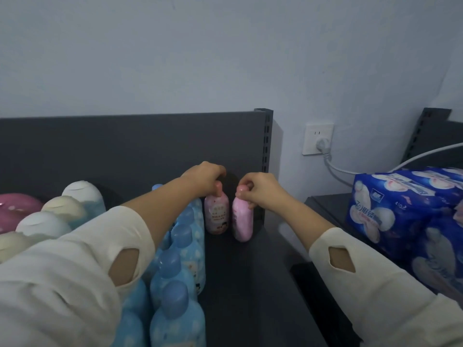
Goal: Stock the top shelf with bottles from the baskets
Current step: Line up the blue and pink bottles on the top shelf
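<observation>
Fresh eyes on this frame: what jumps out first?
The left hand grips the cap of one pink bottle and the right hand pinches the cap of a second pink bottle, tilted, at the back of the dark shelf. Blue bottles crowd its left side; blue packs sit far right.

Pink bottle [216, 214] label print too blurred to read; blue pack [390, 211] lettering also illegible.

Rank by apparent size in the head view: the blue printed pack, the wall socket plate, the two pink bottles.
1. Blue printed pack: largest, though nearest the camera.
2. Labelled pink bottle in the left hand and plain pink bottle in the right hand: alike, unranked.
3. Wall socket plate: slightly smaller.
</observation>
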### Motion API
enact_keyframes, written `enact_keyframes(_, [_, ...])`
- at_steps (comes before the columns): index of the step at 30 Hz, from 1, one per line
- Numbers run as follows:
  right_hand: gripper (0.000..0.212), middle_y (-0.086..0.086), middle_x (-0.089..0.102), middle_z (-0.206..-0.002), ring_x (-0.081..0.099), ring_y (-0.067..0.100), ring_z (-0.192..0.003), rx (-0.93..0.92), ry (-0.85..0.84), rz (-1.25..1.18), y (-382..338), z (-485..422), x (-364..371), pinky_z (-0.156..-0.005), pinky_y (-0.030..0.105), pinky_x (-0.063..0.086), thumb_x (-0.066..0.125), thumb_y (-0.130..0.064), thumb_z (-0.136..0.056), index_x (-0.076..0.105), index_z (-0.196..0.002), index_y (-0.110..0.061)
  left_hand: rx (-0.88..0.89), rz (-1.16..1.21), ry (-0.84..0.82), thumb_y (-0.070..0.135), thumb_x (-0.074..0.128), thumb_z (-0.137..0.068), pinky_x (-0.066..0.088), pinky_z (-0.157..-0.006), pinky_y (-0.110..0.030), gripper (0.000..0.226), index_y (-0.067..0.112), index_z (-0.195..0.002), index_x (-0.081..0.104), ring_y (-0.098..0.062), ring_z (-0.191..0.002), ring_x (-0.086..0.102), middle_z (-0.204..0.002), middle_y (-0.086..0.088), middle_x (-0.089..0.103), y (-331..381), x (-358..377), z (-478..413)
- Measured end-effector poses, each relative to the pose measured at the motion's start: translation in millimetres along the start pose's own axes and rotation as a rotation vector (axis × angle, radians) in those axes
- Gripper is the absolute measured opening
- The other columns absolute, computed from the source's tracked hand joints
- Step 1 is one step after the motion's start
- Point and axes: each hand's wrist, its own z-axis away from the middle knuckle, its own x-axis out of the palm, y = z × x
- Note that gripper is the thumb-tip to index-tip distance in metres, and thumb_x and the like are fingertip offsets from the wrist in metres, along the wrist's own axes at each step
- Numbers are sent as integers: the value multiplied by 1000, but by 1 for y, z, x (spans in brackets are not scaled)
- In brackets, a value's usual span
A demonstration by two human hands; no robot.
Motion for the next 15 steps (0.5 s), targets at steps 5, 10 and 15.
enact_keyframes(5, [26,4,65,-73,59,2,-51,16,65,47,-12,1,7,-48,14,46,76,-29,-79,59,-85,-10,-2,63,73,29,65,-85,52,-85,-41,36,16,-118,56,-24,-99,59,-110,-6,60,-8,-7,4])
enact_keyframes(10, [27,6,69,-66,68,16,-57,42,86,86,-32,1,26,-66,34,58,71,-34,-77,51,-72,-17,-25,58,72,28,62,-87,53,-84,-41,23,14,-105,62,-22,-93,60,-103,-4,63,-11,-12,16])
enact_keyframes(15, [17,11,67,-82,70,21,-61,16,-50,42,-42,5,24,-66,37,60,65,-25,-83,58,-92,-12,-29,54,72,21,60,-88,52,-84,-36,20,16,-107,63,-19,-94,59,-103,-1,62,-18,-15,30])
